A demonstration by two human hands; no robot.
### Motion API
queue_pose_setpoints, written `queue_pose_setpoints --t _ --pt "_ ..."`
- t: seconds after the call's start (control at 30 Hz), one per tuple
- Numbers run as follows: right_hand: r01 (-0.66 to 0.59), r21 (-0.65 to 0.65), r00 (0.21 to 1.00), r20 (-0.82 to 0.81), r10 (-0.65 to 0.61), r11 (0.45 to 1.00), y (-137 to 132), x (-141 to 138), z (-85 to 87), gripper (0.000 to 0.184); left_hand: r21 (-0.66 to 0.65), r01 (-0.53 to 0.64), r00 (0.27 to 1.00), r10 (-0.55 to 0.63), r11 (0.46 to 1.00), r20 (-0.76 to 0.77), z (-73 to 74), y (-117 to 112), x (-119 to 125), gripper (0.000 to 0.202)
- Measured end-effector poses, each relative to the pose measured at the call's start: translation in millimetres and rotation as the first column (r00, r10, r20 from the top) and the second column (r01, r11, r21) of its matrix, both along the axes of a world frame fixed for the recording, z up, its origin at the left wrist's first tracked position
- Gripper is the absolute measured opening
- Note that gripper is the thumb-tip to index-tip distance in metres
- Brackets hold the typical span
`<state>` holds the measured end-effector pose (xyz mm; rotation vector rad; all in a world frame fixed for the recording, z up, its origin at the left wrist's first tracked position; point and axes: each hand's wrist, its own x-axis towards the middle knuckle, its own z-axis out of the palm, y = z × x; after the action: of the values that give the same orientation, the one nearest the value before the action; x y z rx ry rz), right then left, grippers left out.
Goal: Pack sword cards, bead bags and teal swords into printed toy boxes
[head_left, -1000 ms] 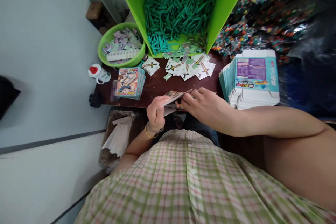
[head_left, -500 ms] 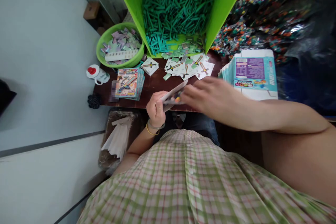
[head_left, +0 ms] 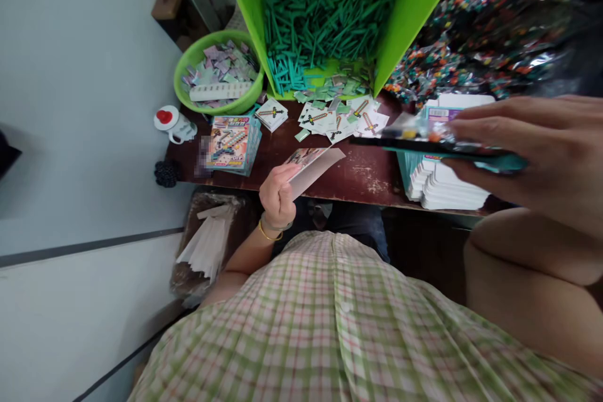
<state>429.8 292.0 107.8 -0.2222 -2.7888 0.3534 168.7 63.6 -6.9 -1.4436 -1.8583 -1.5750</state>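
Note:
My left hand [head_left: 277, 191] is closed on a folded printed card [head_left: 311, 173], with a picture on one panel and a pale inner side, held over the table's front edge. At the right, raised close to the camera, my right hand [head_left: 541, 151] pinches a clear plastic packet [head_left: 424, 135] of small coloured pieces between thumb and fingers. A long dark edge runs along the packet, with some teal near the thumb. Beneath the packet lies a stack of flat white and teal cartons [head_left: 447, 188], partly hidden by it.
A green bin [head_left: 386, 69] of teal sticks stands at the back. Left of it is a green basin [head_left: 179, 78] of small packets. Sword-picture cards [head_left: 315, 116], a pile of printed boxes [head_left: 230, 141] and a lidded mug [head_left: 176, 125] lie around. Bagged coloured pieces [head_left: 438, 56] fill the back right.
My right hand has moved right and up toward the camera, away from the card, and the packet now shows in it. My left hand keeps the card, now seen more open.

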Motion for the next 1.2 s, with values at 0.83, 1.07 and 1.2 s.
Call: queue_pose_setpoints --t 0.83,1.07,1.2 --pt "-0.122 -0.447 0.793 -0.581 -0.184 0.886 -28 -107 -121.3 0.023 0.056 0.133 0.630 -0.128 0.989 0.766 -3.5 57 -35 0.065" --pt "-0.052 -0.907 0.776 -0.300 -0.554 0.417 -43 -144 -190.7 0.063 -0.014 0.196 0.621 -0.113 0.981 0.775 -52.3 75 -42 0.077" --pt "-0.117 -0.980 0.835 -0.186 -0.517 0.164 -55 -158 -204.6 0.065 0.028 0.223 0.723 -0.184 0.975 0.666 -67.0 58 -25 0.090"
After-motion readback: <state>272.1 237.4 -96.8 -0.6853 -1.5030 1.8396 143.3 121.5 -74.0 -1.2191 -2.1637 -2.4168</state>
